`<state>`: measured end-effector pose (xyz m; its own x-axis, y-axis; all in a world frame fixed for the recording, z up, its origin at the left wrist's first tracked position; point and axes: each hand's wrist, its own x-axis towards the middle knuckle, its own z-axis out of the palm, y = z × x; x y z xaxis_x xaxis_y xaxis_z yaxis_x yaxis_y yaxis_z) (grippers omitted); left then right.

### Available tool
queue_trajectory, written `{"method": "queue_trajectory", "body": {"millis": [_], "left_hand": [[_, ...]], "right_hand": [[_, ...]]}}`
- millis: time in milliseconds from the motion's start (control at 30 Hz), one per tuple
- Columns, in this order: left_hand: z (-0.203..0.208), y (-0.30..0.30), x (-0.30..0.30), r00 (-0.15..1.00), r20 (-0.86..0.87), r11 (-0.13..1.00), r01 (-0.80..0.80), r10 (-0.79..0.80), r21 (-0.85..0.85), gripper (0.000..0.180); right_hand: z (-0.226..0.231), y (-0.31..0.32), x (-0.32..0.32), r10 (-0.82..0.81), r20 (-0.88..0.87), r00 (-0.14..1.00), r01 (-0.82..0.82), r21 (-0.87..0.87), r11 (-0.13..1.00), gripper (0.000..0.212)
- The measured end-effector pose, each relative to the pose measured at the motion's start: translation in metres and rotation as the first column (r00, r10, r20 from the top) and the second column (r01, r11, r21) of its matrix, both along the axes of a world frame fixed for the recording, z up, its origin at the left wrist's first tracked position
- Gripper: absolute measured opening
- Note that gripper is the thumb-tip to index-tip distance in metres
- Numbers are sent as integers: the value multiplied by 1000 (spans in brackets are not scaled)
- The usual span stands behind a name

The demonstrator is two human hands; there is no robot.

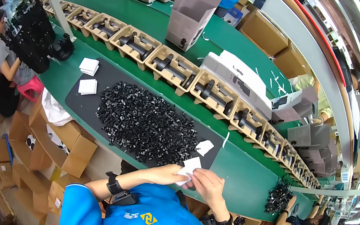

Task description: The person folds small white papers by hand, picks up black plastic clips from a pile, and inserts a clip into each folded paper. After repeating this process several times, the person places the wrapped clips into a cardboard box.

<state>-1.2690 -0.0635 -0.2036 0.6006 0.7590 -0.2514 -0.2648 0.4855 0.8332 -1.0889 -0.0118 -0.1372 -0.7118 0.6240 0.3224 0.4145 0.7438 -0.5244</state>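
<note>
Close in front of my body, a small white paper piece (191, 164), perhaps a folded leaflet or little envelope, is held between both hands. My left hand (172, 174) is closed on its left side. My right hand (208, 183) pinches it from the right, fingers bent over its edge. Just beyond the hands, more white paper pieces (204, 147) lie on the dark mat (82, 102). A wide heap of small black parts (146, 124) covers most of the mat; their exact kind is too small to tell. Two stacks of white paper (89, 66) sit at its far left.
A row of moulded pulp trays (174, 68) with black devices runs along the green bench (240, 175). Behind it stand an open grey box (192, 16) and white cartons (238, 81). Cardboard boxes (78, 156) crowd the floor at left. Other people work at left and right.
</note>
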Motion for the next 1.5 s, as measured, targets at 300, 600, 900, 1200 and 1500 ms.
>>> {"method": "queue_trajectory", "body": {"millis": [300, 600, 900, 1200, 1500], "left_hand": [[0, -18, -40, 926, -360, 948, 208, -112, 241, 42], [20, -36, -104, 684, -682, 963, -237, 258, 128, 32], [3, -44, -110, 806, -494, 924, -381, 325, -15, 30], [19, -13, -93, 884, -377, 951, -308, 277, -23, 24], [21, -3, -98, 910, -307, 952, -303, 277, -40, 25]], "right_hand": [[22, -9, -53, 506, 333, 796, 25, -853, 522, 26], [-150, 41, -45, -236, 226, 945, 320, -494, 809, 21], [-203, 77, -90, -273, 486, 830, 557, -748, 361, 24], [-192, 62, -106, -392, 475, 788, 604, -474, 640, 29], [-203, 61, -85, -447, 219, 867, 434, -773, 463, 23]]}}
